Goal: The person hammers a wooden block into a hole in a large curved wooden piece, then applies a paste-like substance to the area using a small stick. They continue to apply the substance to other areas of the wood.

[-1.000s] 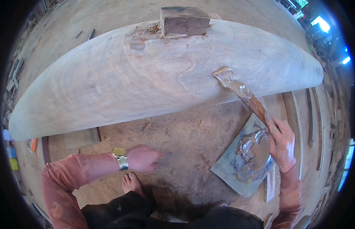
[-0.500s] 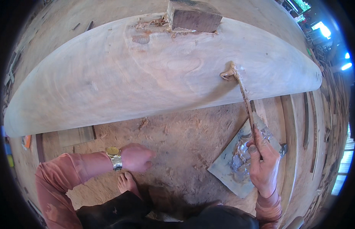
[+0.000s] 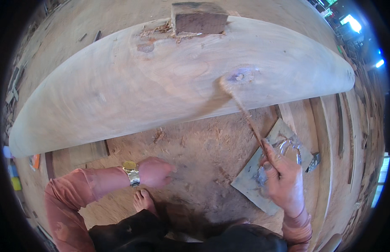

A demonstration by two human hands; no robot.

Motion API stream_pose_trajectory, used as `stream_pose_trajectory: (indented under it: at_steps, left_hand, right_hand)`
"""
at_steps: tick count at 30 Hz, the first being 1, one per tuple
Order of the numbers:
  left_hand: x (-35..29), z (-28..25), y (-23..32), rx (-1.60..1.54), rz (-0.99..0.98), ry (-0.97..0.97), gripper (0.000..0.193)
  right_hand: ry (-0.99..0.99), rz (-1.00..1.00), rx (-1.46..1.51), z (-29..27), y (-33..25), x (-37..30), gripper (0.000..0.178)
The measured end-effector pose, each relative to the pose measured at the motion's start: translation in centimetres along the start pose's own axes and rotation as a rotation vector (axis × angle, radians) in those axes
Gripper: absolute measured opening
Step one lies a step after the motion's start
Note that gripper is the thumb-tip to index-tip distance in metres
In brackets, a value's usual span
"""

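Observation:
My right hand (image 3: 286, 178) is closed round the near end of a thin wooden stick (image 3: 251, 124). Its far tip, coated in brownish paste, meets the pale, smooth, long curved piece of wood (image 3: 161, 96) lying across in front of me. Right of the tip is a small wet smear of paste (image 3: 240, 77) on that wood. Below my right hand, a flat greyish board (image 3: 250, 189) carries a shiny mass of the same paste. My left hand (image 3: 153, 172), with a metal watch (image 3: 131, 170) at its wrist, is curled closed above my bare foot, holding nothing visible.
A dark wooden block (image 3: 200, 21) stands at the far edge of the curved wood, with rough residue beside it. Long planks (image 3: 325, 143) lie along the right. Shavings and dust cover the ground (image 3: 195, 147). A short flat board (image 3: 88, 152) lies under the left part.
The stick's tip has moved left across the curved wood, leaving a smear of paste behind. My right hand has shifted slightly left; the left hand keeps its curled pose.

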State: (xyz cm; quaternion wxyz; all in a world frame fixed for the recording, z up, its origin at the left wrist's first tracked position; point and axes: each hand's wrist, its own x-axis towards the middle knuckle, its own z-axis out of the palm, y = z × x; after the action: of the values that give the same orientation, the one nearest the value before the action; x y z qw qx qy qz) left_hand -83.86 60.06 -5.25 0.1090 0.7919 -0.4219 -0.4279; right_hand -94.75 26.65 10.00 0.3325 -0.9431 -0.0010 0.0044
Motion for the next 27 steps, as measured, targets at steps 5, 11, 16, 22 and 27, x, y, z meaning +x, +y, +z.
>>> stream_pose_trajectory:
  at_steps: [5, 11, 16, 22, 27]
  left_hand:
    - [-0.2, -0.7, 1.0, 0.057, -0.046, -0.095, 0.041]
    - [-0.8, -1.0, 0.7, 0.04, -0.107, -0.131, 0.047]
    - [-0.7, -0.5, 0.1, -0.002, -0.126, -0.128, 0.048]
    - [-0.4, -0.4, -0.1, 0.002, -0.149, -0.163, 0.05]
    - [0.3, -0.8, 0.6, 0.031, -0.117, -0.146, 0.05]
  right_hand:
    - [0.095, 0.245, 0.542, -1.6, 1.9, -2.2, 0.042]
    - [0.135, 0.23, 0.739, -0.5, 5.7, -1.7, 0.042]
    - [0.105, 0.281, 0.691, 1.1, 6.9, 0.2, 0.042]
    - [0.074, 0.281, 0.639, 1.4, 5.7, 1.0, 0.043]
    - [0.0, 0.167, 0.576, 1.5, 5.4, 0.2, 0.044]
